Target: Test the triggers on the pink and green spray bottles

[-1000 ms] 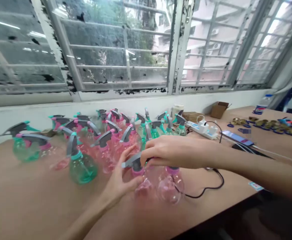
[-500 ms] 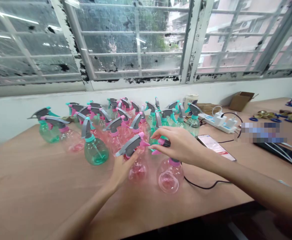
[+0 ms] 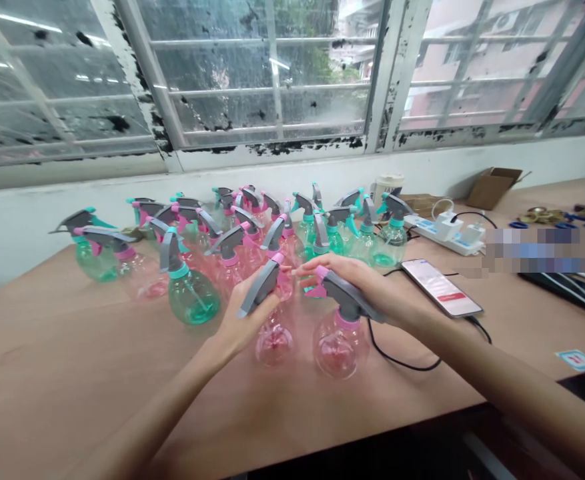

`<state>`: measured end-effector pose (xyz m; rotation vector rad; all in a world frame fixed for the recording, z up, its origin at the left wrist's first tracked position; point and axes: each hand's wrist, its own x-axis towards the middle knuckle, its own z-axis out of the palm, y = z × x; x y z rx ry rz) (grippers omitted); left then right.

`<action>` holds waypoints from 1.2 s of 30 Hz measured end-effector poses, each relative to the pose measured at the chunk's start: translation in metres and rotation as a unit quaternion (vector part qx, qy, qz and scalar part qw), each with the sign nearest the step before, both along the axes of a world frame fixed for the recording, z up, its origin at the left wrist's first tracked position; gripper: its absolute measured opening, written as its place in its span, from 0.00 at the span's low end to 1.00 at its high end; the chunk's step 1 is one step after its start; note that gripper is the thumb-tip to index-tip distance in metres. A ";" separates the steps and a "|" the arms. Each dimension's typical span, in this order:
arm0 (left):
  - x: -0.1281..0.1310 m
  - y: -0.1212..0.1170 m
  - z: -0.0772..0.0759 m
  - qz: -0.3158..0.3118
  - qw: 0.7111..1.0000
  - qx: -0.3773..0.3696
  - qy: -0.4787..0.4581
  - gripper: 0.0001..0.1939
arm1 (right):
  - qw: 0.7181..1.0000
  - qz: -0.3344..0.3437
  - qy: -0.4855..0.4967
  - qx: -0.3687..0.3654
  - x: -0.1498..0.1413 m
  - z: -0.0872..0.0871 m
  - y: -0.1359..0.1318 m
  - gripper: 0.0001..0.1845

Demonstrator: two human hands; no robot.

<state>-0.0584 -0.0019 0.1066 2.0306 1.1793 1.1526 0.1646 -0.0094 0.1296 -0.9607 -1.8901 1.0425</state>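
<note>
- While the left hand [image 3: 232, 327] wraps the neck of the nearer-left pink spray bottle [image 3: 273, 343], its grey trigger head [image 3: 259, 290] has just swung to a steeper slant, nozzle uppermost.
- The fingers look closed around that neck, though the bottle hides part of the grip.
- The right hand [image 3: 372, 283] now sits behind the neighbouring pink spray bottle [image 3: 336, 353], leaving that one's grey sprayer [image 3: 345, 290] in full view.
- Its fingers are half-open and loosely bent, reaching towards the left bottle's nozzle; they seem to grip nothing, and I can't tell whether they touch it.
- Both bottles stand side by side near the front of the worktop [image 3: 72, 360].
- A green spray bottle [image 3: 192, 300] stands to their left; a smartphone [image 3: 442, 290] lies to their right, near a black cable [image 3: 407, 367].
</note>
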 end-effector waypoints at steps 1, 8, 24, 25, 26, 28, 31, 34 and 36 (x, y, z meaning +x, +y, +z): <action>0.001 0.000 -0.002 0.013 1.000 0.010 -0.009 0.04 | 0.999 0.015 0.040 -0.027 0.005 -0.003 -0.001 0.35; 0.006 -0.002 -0.002 0.068 0.996 0.062 -0.022 0.07 | 0.992 0.078 0.094 0.017 0.046 -0.053 -0.012 0.61; 0.010 0.010 0.004 -0.027 0.999 -0.018 -0.028 0.04 | 0.993 -0.096 -0.013 0.065 0.004 -0.052 0.016 0.25; 0.010 0.010 0.005 -0.027 0.999 -0.016 -0.025 0.04 | 0.993 -0.097 -0.004 0.062 0.007 -0.051 0.017 0.27; 0.009 0.010 0.006 -0.025 0.999 -0.015 -0.023 0.05 | 0.994 -0.097 0.000 0.057 0.010 -0.049 0.018 0.28; 0.009 0.010 0.007 -0.030 0.999 -0.024 -0.019 0.04 | 0.995 -0.086 0.000 0.047 0.015 -0.043 0.017 0.29; 0.009 0.009 0.008 -0.043 0.998 -0.029 -0.020 0.04 | 0.997 -0.051 -0.016 0.051 0.020 -0.038 0.018 0.30; 0.009 0.010 0.009 -0.048 0.998 -0.024 -0.017 0.04 | 0.996 -0.018 -0.037 0.081 0.022 -0.039 0.024 0.22; 0.008 0.011 0.010 -0.058 0.998 -0.027 -0.009 0.06 | 0.994 -0.002 -0.040 0.098 0.022 -0.040 0.028 0.15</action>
